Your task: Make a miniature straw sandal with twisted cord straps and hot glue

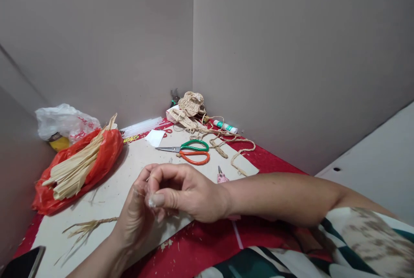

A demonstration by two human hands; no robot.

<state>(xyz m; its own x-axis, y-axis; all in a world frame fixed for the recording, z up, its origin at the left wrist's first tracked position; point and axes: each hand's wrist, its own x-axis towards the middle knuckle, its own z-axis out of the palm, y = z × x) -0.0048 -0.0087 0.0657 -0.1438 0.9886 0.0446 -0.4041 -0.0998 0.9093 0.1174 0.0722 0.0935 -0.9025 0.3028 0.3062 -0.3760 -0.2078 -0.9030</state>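
Note:
My right hand point(190, 191) is closed in a pinch, thumb against fingertips, in front of me. Close against it is my left hand point(137, 209), its fingers also closed. Between the fingertips shows a small whitish, partly clear bit point(151, 200), too small and covered to name. A twisted strand of dried husk point(92, 225) with frayed ends comes out beyond my left wrist, over the pale board; its other end is hidden behind that hand. Scissors point(194, 152) with one green and one orange handle lie just beyond my hands.
A red plastic bag point(111, 150) holds dried husks point(77, 165) at the left. Braided cord point(190, 104) lies in the far corner near a glue stick point(225, 126). A glue gun point(221, 175) is partly behind my right forearm. A phone point(24, 265) lies front left.

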